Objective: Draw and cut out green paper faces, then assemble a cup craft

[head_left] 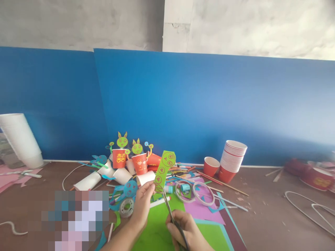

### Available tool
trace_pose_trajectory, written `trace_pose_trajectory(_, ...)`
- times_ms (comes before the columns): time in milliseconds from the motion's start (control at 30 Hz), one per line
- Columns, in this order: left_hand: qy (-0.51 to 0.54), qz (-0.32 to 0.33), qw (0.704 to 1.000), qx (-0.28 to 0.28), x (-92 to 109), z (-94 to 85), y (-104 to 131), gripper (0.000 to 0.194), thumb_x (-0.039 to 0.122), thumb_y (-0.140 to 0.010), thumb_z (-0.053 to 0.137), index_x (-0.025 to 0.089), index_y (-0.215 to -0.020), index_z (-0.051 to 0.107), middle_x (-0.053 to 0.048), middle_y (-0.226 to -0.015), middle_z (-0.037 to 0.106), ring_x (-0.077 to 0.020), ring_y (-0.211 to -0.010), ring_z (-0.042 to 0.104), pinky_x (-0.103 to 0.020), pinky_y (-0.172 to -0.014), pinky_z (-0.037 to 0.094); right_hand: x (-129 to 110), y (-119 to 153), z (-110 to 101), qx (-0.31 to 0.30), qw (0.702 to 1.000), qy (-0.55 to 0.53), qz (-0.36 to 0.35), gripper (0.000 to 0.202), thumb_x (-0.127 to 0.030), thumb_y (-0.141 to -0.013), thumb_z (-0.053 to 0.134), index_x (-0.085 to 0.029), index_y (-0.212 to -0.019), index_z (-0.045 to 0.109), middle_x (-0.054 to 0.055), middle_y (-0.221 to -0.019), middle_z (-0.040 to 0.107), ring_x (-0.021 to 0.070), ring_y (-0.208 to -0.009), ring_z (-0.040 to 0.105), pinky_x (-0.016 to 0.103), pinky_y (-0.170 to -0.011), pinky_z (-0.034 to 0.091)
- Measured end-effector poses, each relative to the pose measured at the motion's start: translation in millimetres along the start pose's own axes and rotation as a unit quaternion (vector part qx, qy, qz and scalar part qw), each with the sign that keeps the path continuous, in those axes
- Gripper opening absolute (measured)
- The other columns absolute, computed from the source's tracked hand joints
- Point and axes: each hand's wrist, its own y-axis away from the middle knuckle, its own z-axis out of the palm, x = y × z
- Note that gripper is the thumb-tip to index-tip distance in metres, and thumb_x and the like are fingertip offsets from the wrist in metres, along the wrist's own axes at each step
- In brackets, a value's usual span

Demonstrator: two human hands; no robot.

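Note:
Between the thumb and fingers of my left hand [142, 205] is a strip of green paper [162, 170], held upright. Drawn on it are a round face and several circles with hearts inside. My right hand [184, 228] grips a pair of scissors [169, 207] by its dark handles. The scissor blades point up and meet the lower edge of the strip, close to my left fingertips. Under both hands lies a green paper sheet [154, 232]. A white marker [160, 202] rests just behind, between the hands.
Red paper cups with green rabbit faces [139, 164] stand at the back, beside white cups [87, 181] lying down. Tape rings [203, 194] lie on purple paper [195, 212]. Stacked cups [232, 158] stand right; a white stack [22, 139] leans left. A blue panel [196, 104] closes the back.

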Motion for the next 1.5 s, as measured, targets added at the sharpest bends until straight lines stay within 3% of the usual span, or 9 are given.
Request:
trace_pose_trajectory(300, 0.019, 0.008, 0.997, -0.078, 6.0, 1.5, 5.5, 0.029, 0.038, -0.08, 0.057, 0.018, -0.094, 0.072, -0.001, -0.077, 0.069, -0.0182, -0.075, 0.055, -0.025, -0.071, 0.041, -6.7, 3.0, 0.8, 0.002, 0.999, 0.022, 0.023, 0.037, -0.051, -0.065, 0.064, -0.016, -0.072, 0.052, -0.011, -0.035, 0.042, 0.0049, -0.027, 0.039, 0.014, -0.026, 0.023)
trace_pose_trajectory(833, 0.019, 0.0, 0.998, -0.065, 12.8, 3.7, 7.2, 0.029, 0.038, -0.076, 0.06, 0.018, -0.092, 0.073, -0.005, -0.082, 0.072, -0.0242, -0.082, 0.06, -0.032, -0.076, 0.045, -9.9, 3.0, 3.4, 0.011, 0.999, 0.018, 0.033, 0.037, -0.051, -0.064, 0.064, -0.017, -0.069, 0.051, -0.011, -0.035, 0.041, 0.0051, -0.027, 0.039, 0.014, -0.026, 0.022)
trace_pose_trajectory(1500, 0.101, -0.015, 0.992, -0.078, 14.0, 5.9, 8.4, 0.029, 0.041, -0.076, 0.065, 0.017, -0.09, 0.072, -0.005, -0.086, 0.074, -0.0217, -0.082, 0.064, -0.03, -0.082, 0.045, -6.1, 3.3, 1.4, 0.006, 0.999, 0.037, 0.032, 0.033, -0.049, -0.068, 0.061, -0.018, -0.069, 0.05, -0.012, -0.033, 0.037, 0.0049, -0.026, 0.035, 0.015, -0.028, 0.023)
